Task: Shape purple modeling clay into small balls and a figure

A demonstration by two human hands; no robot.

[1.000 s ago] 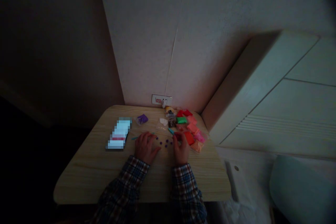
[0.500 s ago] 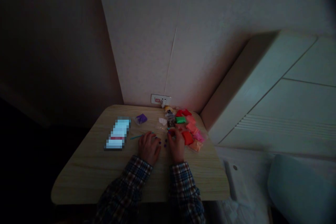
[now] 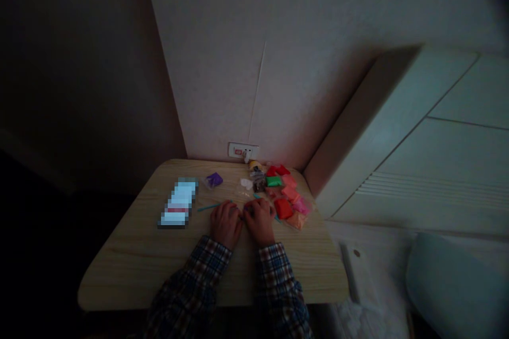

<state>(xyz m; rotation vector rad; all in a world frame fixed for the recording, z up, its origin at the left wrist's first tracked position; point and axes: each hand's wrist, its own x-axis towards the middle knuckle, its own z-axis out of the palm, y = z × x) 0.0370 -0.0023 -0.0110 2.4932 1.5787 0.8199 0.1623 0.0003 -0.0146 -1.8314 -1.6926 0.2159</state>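
Observation:
Both hands rest side by side on a small wooden table, in plaid sleeves. My left hand lies knuckles up, fingers curled down over the spot where small purple beads lay; a thin teal stick runs out to its left. My right hand sits close against it, fingers curled, covering the beads. Whether either hand holds anything is hidden. Just right of my right hand lie several coloured clay packets, red, green, pink and orange.
A blurred-out phone lies left of the hands. A purple packet and a clear bag lie toward the wall. A wall socket sits behind the table. A white cabinet stands right, a pale chair below it.
My right hand has moved left from the red packet to meet my left hand. The small purple beads seen between the hands are now covered.

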